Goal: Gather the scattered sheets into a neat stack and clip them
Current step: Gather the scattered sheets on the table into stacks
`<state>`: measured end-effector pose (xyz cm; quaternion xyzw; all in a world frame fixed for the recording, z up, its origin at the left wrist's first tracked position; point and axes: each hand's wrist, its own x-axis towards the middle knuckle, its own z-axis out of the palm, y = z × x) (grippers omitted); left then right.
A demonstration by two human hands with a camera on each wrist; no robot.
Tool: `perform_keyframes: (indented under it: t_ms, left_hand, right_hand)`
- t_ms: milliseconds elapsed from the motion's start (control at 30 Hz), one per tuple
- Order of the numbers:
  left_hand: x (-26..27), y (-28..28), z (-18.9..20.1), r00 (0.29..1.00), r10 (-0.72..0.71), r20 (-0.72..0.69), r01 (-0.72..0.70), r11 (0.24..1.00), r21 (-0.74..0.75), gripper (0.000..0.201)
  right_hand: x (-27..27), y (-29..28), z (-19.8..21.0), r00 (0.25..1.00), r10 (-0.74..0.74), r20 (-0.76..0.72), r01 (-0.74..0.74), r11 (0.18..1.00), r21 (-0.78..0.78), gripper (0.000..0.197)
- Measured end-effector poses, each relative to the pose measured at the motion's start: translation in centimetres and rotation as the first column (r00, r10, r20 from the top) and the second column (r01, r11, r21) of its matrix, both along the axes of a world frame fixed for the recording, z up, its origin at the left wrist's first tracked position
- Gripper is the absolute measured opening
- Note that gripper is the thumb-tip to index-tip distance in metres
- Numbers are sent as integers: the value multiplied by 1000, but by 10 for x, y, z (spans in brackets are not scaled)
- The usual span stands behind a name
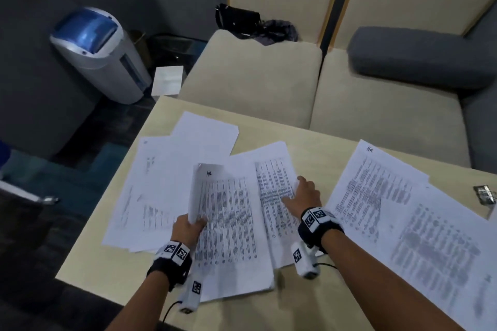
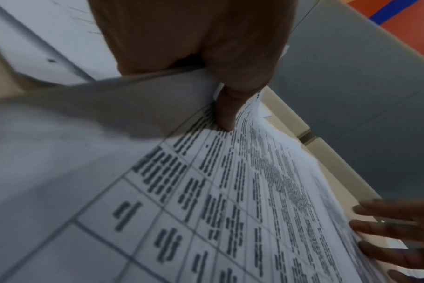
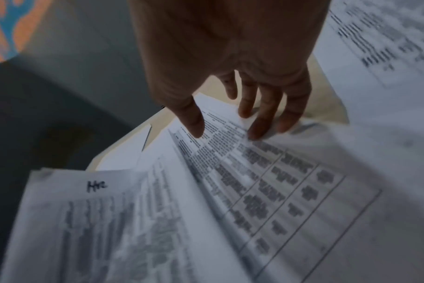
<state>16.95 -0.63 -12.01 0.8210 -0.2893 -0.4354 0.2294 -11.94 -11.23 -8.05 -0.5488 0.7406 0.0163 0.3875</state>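
**Loose sheets, gathering under way**

Table (image 1: 309, 137): printed sheets fanned across it, overlapping; a further group (image 1: 403, 209) lies apart to the right. Left hand (image 1: 188, 227): thumb and fingers pinch the curled edge of the top sheet (image 1: 228, 223), lifting it. Right hand (image 1: 304, 196): fingers straight and spread, pressing the neighbouring sheet (image 1: 274, 185) flat, gripping nothing. Advice: slide, don't lift; draw edges together before squaring. Possible clip (image 1: 485, 195) at far right, too blurred to confirm.
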Motion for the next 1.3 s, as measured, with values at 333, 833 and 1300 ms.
perform_keyframes:
  t_ms: [333, 833, 1300]
  left_hand:
    - [-20, -15, -3, 997, -81, 3, 81, 996, 23, 19]
    - [-25, -19, 5, 985, -151, 80, 147, 987, 63, 20]
    - [-60, -32, 6, 983, -140, -118, 133, 989, -64, 36]
  right_hand:
    - [11, 29, -11, 986, -60, -158, 64, 998, 23, 88]
    - [28, 34, 5, 959, -141, 244, 132, 990, 54, 85]
    - [-130, -3, 132, 757, -92, 647, 489, 737, -467, 88]
